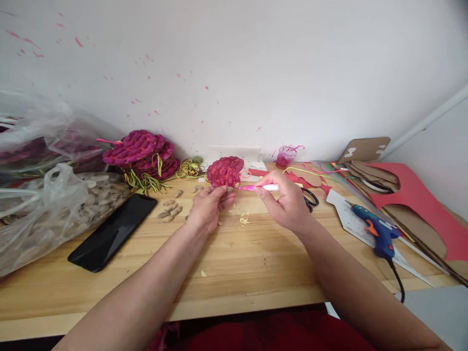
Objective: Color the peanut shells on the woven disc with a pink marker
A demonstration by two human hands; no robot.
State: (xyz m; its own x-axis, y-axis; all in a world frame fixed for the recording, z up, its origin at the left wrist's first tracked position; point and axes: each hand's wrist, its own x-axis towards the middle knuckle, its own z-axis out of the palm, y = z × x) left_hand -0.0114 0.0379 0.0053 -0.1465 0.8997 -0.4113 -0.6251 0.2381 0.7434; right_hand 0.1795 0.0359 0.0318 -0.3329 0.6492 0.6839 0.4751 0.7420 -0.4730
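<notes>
My left hand (210, 207) is closed, thumb and fingers pinching the lower edge of a purple-red craft piece (224, 171) covered with painted peanut shells. A small pale spot shows at its lower right edge, close to my fingertips. In my right hand (285, 202) is a paintbrush (270, 187) with a white handle and a pink-stained front. The brush tip points left, at or very near that pale spot; contact is too small to tell. Behind stands a plastic cup (285, 157) of pink paint.
Left are stacked purple pieces (139, 151) with yellow-green strings, loose peanuts (171, 209), a phone (113, 231) and a plastic bag (62, 209) of peanuts. Right are black-handled scissors (310, 197), a blue glue gun (380, 231), and red card (420, 195). Pale scraps (244, 221) lie before me.
</notes>
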